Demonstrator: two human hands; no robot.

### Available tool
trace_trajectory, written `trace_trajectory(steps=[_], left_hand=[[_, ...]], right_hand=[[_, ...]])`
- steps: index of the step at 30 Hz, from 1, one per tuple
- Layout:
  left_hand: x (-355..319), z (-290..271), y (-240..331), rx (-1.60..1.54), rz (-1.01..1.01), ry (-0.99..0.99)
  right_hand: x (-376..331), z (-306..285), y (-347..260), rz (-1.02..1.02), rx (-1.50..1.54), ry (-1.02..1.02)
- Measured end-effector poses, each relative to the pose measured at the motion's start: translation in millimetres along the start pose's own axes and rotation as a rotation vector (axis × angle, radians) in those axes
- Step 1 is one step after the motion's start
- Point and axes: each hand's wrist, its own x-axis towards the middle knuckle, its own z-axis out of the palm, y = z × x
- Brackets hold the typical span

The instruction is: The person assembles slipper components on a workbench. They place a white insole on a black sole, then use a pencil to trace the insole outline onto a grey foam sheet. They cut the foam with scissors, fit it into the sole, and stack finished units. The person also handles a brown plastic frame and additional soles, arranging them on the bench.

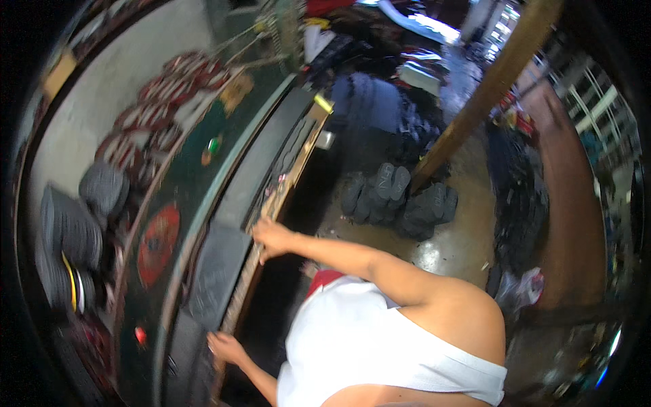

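A flat, dark grey rubber-looking sheet (pixel 218 275) lies in the long, narrow bed of a dark green machine (pixel 186 193). My right hand (pixel 273 237) is closed at the sheet's far corner, with thumb and fingers at its edge. Closer to the bottom of the view, my left hand (pixel 227 347) has its fingers pinched at the near corner of the same sheet. Another dark grey strip (pixel 261 163) extends along the bed beyond my right hand. Below my left hand, more dark material (pixel 186 359) is partly cut off by shadow.
Stacks of grey sole-shaped pieces (pixel 71 224) stand behind the machine, near several red wheel-like parts (pixel 163 95). A wooden ledge (pixel 281 193) edges the bed. Dark sole-shaped pieces (pixel 386 193) are heaped on the floor by a slanting wooden post (pixel 488 91).
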Motion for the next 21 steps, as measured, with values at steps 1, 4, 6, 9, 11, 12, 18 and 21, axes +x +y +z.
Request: trace_trajectory(steps=[1, 4, 6, 9, 11, 12, 18, 21], left_hand=[[-2, -2, -2, -0.029, 0.059, -0.014], [21, 6, -18, -0.185, 0.082, -0.087], [45, 16, -23, -0.161, 0.074, -0.141], [74, 35, -23, -0.127, 0.011, -0.187], [94, 44, -24, -0.109, -0.008, -0.243], [105, 48, -25, -0.115, -0.027, -0.288], [137, 59, -36, -0.12, -0.003, -0.333], [137, 54, -33, -0.079, -0.032, -0.37]], right_hand=[[-4, -1, 1, 0.011, -0.004, 0.023], [29, 10, 3, 0.037, -0.01, 0.072], [56, 11, 8, 0.107, -0.061, -0.103], [86, 21, 18, 0.091, -0.122, -0.137], [105, 29, 25, 0.096, -0.143, -0.107], [115, 30, 29, 0.099, -0.124, -0.137], [146, 37, 37, 0.131, -0.183, -0.155], [149, 35, 39, 0.163, -0.104, -0.237]])
